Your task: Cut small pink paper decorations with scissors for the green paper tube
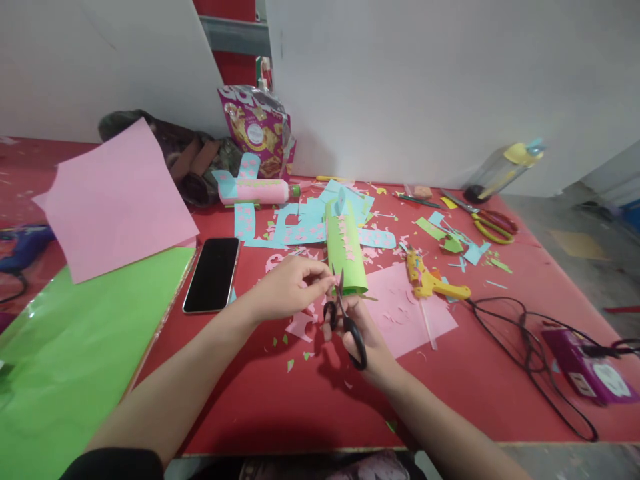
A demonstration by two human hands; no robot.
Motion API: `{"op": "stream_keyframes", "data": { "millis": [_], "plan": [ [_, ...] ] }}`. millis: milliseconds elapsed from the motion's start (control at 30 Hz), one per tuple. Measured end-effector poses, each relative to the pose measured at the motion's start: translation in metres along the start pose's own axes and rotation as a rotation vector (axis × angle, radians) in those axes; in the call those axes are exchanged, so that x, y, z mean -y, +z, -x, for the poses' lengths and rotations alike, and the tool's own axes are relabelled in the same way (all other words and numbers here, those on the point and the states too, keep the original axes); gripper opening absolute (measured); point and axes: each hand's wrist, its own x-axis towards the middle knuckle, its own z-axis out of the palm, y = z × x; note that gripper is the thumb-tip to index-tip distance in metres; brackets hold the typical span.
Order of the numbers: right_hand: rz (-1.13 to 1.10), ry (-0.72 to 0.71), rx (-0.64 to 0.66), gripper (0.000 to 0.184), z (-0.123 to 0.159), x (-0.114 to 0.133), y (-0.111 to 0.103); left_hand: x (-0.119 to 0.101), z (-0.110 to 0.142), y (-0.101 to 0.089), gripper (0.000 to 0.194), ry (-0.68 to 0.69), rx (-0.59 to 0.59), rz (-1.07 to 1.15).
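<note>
Scissors at work on a scrap of pink paper, front of the green tube

Left hand point(293, 287) is pinching thumb against forefinger, the other fingers curling in; it is gripping a small pink paper piece point(333, 281), though the blades and fingertips are crowding there, so its outline is hard to read. Right hand point(371, 339) is closing round the black handles of the scissors point(349, 325), fingers going through the loops; the blades are standing slightly apart, tips pointing away from the wearer, right beside the pink piece.

The green paper tube point(336, 257) is lying just beyond both hands on the red table point(280, 413), carrying a row of pink stars along its top and blue spotted wings on either side. A pink sheet point(400, 341) is lying to its right, with a yellow glue gun point(433, 285) resting at its far edge.

Left of the tube: a phone point(213, 275) is lying face up, screen dark. Beyond the phone, a pink bottle model point(260, 192) with blue fins is lying on its side, near a purple snack bag point(257, 130). Paper offcuts are scattering around the tube.
</note>
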Motion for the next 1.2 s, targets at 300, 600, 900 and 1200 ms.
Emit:
{"op": "stream_keyframes", "data": {
  "millis": [300, 600, 900, 1200],
  "plan": [
    [-0.022, -0.017, 0.009, 0.033, 0.0, 0.001, 0.002, -0.003, 0.0, -0.001, 0.024, -0.004, -0.002, -0.01],
    [-0.033, -0.008, 0.011, 0.032, 0.001, -0.002, -0.001, -0.002, 0.001, -0.002, 0.026, 0.012, 0.001, -0.043],
    [-0.051, 0.043, 0.007, 0.035, -0.001, 0.002, 0.002, -0.002, 0.002, -0.008, 0.026, -0.019, 0.034, -0.131],
    [-0.077, 0.043, 0.036, 0.033, -0.001, 0.001, 0.001, -0.001, 0.003, -0.011, 0.028, -0.029, 0.059, -0.169]
  ]
}}
